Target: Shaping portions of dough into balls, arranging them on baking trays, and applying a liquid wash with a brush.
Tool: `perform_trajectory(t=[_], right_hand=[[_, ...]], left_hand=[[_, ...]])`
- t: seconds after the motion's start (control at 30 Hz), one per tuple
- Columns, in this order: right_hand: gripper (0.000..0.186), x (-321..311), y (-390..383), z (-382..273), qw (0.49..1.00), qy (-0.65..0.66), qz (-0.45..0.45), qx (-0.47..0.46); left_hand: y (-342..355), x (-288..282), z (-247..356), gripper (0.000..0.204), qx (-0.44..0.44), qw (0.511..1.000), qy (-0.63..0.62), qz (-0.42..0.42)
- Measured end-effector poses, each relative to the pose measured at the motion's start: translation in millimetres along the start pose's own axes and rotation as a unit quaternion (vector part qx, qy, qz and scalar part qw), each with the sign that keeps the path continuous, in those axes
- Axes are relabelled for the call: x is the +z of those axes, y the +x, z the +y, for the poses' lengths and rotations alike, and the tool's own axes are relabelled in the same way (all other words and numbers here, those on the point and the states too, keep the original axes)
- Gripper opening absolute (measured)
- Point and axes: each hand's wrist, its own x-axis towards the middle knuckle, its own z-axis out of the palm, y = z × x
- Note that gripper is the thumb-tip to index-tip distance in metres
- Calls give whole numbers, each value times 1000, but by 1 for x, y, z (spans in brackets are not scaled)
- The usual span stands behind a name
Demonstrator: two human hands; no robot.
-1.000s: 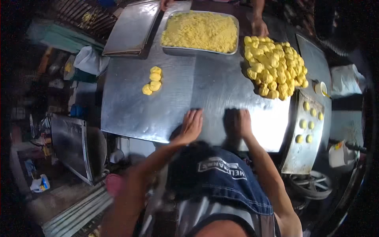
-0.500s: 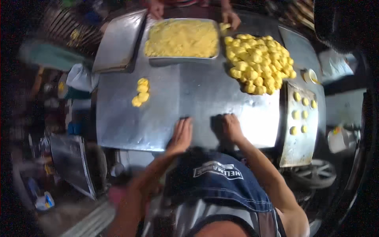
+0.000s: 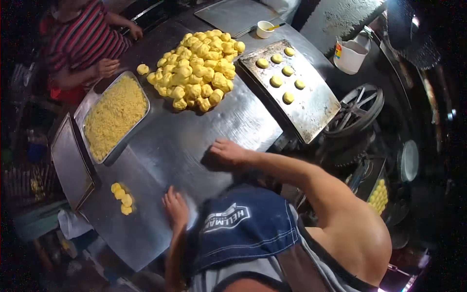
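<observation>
My left hand (image 3: 176, 208) lies palm down near the front edge of the metal table (image 3: 180, 148), fingers stretched out. To its left sits a short row of yellow dough pieces (image 3: 126, 200). My right hand (image 3: 227, 152) rests on the table further to the right, its fingers curled down; anything under the palm is hidden. Beyond it rises a large heap of yellow dough balls (image 3: 197, 68). A deep metal pan (image 3: 146, 108) of yellow crumbly mixture (image 3: 116, 116) stands at the left. On the right, a baking sheet (image 3: 311, 109) carries several flattened dough rounds (image 3: 276, 81).
A person in a striped shirt (image 3: 87, 36) stands across the table, one hand (image 3: 107, 68) by the pan near a lone dough piece (image 3: 142, 69). Flat trays (image 3: 73, 165) lie at the left edge. A white cup (image 3: 264, 30) stands behind the sheet; a spoked wheel (image 3: 357, 109) is at right.
My view has turned right, so the table appears rotated. Both my hands stay on the table near its front edge. The right fingers now look more curled.
</observation>
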Motion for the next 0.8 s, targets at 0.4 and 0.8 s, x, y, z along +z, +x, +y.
perform_trajectory(t=[0.4,0.8], right_hand=[[38,-28,82,-29,939,71,-85,324],[50,-8,107,-37,957,-116,41,261]], left_hand=[[30,-21,-2,35,-37,993,15,-111],[73,-3,21,29,-78,991,107,5]])
